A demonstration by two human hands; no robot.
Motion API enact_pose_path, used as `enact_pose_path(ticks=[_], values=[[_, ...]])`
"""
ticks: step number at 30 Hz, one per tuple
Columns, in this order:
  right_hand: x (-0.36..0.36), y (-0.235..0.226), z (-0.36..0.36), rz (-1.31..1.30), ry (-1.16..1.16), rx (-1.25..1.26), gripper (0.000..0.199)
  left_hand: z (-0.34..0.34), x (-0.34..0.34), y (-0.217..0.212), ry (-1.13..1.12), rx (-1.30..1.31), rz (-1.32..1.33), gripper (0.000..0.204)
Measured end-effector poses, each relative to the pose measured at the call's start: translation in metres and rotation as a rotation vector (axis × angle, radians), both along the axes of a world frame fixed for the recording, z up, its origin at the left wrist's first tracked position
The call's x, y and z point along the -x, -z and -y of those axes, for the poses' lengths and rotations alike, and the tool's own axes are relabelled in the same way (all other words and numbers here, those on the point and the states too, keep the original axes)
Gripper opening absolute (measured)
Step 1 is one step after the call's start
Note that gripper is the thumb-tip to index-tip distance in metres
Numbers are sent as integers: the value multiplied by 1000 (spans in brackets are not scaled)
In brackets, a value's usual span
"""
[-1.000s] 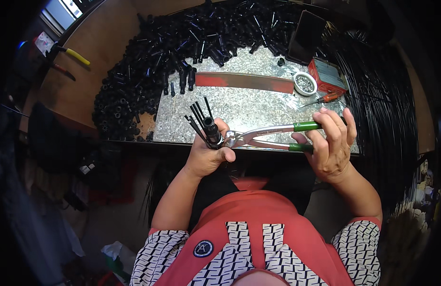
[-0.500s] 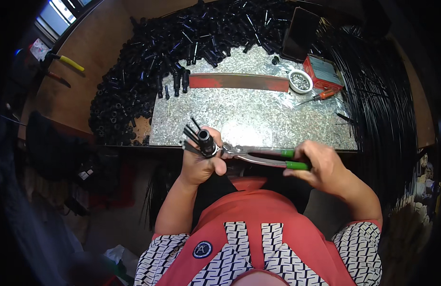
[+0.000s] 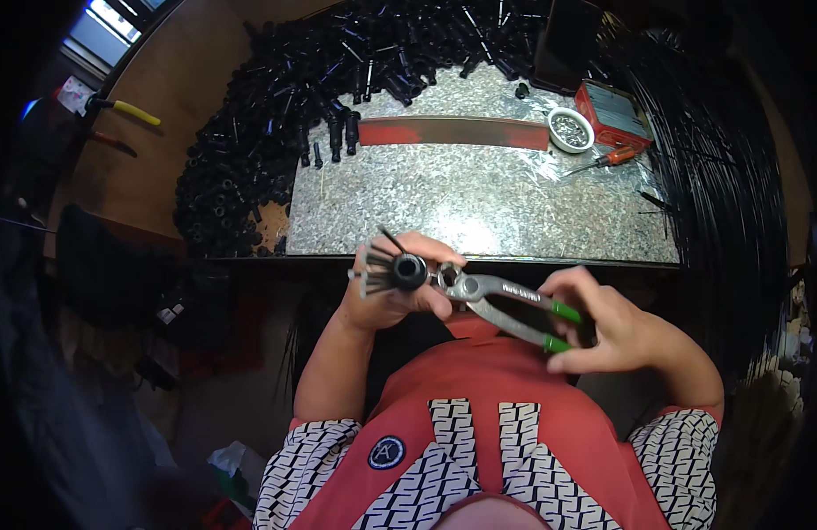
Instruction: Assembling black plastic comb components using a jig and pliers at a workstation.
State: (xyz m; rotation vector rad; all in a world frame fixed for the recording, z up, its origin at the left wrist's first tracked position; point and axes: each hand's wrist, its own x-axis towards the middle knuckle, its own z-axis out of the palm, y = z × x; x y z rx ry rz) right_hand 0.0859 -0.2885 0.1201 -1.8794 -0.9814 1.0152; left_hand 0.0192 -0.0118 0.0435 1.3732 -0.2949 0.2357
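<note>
Below the stone slab, left hand grips a bristled black cap; right hand clasps green-handled pliers.

We have drawn our hands toward our chest, pliers lowered off the table edge, bristled black plug tipped leftward

One pair of green-handled pliers, one black ferrule bundle, one red strip, one small round dish, one red box, one screwdriver — loose black tubes past counting.
</note>
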Motion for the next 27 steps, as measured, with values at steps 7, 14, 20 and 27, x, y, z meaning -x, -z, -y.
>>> enact_pose_path(ticks=[7, 14, 20, 27], values=[[0, 8, -1, -457, 113, -5, 24, -11, -4, 9, 59, 80, -84, 67], [-3, 12, -7, 79, -38, -10, 52, -13, -6, -2, 94, -46, -82, 63], [-11, 18, -6, 327, 99, -112, 29, -17, -8, -1, 109, 78, -187, 67], [-18, 8, -12, -61, -69, 162, 33, -11, -6, 2, 157, 65, -209, 63]])
